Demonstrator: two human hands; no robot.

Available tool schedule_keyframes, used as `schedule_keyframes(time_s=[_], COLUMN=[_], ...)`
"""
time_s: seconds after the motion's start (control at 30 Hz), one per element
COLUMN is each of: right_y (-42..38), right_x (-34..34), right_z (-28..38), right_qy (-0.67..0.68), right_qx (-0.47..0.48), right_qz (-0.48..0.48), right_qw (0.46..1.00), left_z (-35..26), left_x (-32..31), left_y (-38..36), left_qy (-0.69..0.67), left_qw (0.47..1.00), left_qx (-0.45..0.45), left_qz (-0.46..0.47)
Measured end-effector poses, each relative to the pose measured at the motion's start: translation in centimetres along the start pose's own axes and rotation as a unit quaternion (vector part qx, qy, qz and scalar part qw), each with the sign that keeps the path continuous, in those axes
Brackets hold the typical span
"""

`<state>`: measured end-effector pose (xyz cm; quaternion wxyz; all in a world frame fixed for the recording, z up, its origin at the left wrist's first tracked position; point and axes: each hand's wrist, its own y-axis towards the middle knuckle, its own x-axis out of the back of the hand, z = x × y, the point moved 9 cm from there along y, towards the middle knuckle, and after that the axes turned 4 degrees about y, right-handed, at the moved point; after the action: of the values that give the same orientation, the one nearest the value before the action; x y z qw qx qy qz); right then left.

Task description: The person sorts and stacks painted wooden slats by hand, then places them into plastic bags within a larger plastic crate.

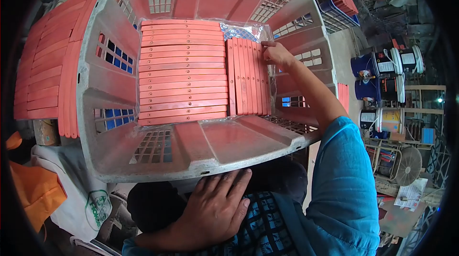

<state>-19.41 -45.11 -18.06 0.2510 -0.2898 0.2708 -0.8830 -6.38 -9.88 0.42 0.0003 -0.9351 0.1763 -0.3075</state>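
Observation:
A large grey crate (210,141) with lattice openings fills the middle of the view, tilted towards me. Inside, red slats (184,72) with small holes lie stacked in a long row on clear plastic (244,30). Beside them at the right, more red slats (246,79) stand turned the other way. My right hand (276,55) reaches in, its fingers closed on the top end of the rightmost slat. Below the crate's near rim, my left hand (217,208) rests with fingers spread, holding nothing.
More red slats (50,60) are piled left of the crate. At the lower left are a white bag (71,194) and orange cloth (36,191). Paint buckets (389,62) and a fan (409,165) stand at the right. A blue crate (330,5) holding red pieces is upper right.

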Motion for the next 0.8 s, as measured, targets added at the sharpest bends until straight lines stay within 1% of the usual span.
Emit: schedule_keyframes(time_s=[0.03,0.1,0.13,0.17,0.23,0.27,0.3,0.37,0.4,0.43,0.47,0.5,0.57,0.6,0.63,0.67,0.7,0.77,0.8], right_y=[-0.1,-0.7,-0.9,-1.5,-4.2,-6.2,-9.0,-16.6,-19.9,-23.1,-24.6,-25.7,-26.1,-24.7,-24.5,-23.9,-23.3,-22.7,-22.5], right_x=[0.1,-0.1,0.1,0.3,0.7,1.7,3.8,9.3,12.6,15.9,19.9,23.8,29.3,31.5,31.5,31.2,30.8,29.6,29.0], right_z=[0.1,1.0,1.8,3.6,8.0,10.2,12.3,15.6,15.3,14.4,11.6,7.4,-2.2,-8.9,-13.6,-17.8,-21.3,-26.8,-28.7], right_qy=[-0.028,-0.080,-0.206,-0.261,-0.370,-0.284,-0.196,-0.190,-0.114,-0.036,-0.026,-0.013,-0.134,-0.164,-0.196,-0.225,-0.276,-0.274,-0.254], right_qx=[-0.003,-0.007,-0.006,0.044,0.139,0.232,0.320,0.432,0.458,0.485,0.452,0.419,0.248,0.201,0.093,0.078,0.064,-0.070,-0.121], right_qz=[-0.002,-0.008,-0.042,-0.038,-0.032,-0.039,-0.049,-0.171,-0.231,-0.288,-0.363,-0.433,-0.554,-0.569,-0.575,-0.562,-0.562,-0.545,-0.532], right_qw=[1.000,0.997,0.978,0.964,0.918,0.930,0.926,0.865,0.850,0.825,0.814,0.798,0.784,0.781,0.789,0.792,0.777,0.789,0.799], left_z=[-0.1,0.0,0.0,0.1,0.1,0.2,0.3,0.2,0.1,0.0,0.0,0.0,0.1,0.4,0.7,1.0,1.4,2.4,3.0], left_x=[0.1,-0.2,-0.4,-0.4,-0.5,-0.5,-0.5,-0.6,-0.6,-0.9,-1.1,-1.3,-1.9,-2.3,-2.7,-3.1,-3.5,-4.0,-4.3], left_y=[0.1,0.2,0.2,0.3,0.4,0.4,0.3,0.5,0.6,0.8,0.9,1.0,1.3,1.4,1.6,1.8,1.9,2.1,2.1], left_qy=[-0.002,-0.021,-0.029,-0.033,-0.042,-0.053,-0.048,-0.039,-0.044,-0.049,-0.053,-0.055,-0.046,-0.042,-0.038,-0.029,-0.019,0.006,0.020], left_qw=[1.000,1.000,0.999,0.999,0.998,0.998,0.998,0.998,0.998,0.997,0.997,0.996,0.995,0.994,0.994,0.993,0.991,0.989,0.988], left_qx=[-0.005,0.001,0.004,0.006,0.009,0.014,0.017,0.013,0.024,0.025,0.029,0.035,0.053,0.059,0.068,0.077,0.091,0.115,0.124], left_qz=[-0.005,0.018,0.031,0.036,0.048,0.044,0.040,0.039,0.042,0.049,0.054,0.058,0.074,0.078,0.080,0.090,0.096,0.095,0.092])
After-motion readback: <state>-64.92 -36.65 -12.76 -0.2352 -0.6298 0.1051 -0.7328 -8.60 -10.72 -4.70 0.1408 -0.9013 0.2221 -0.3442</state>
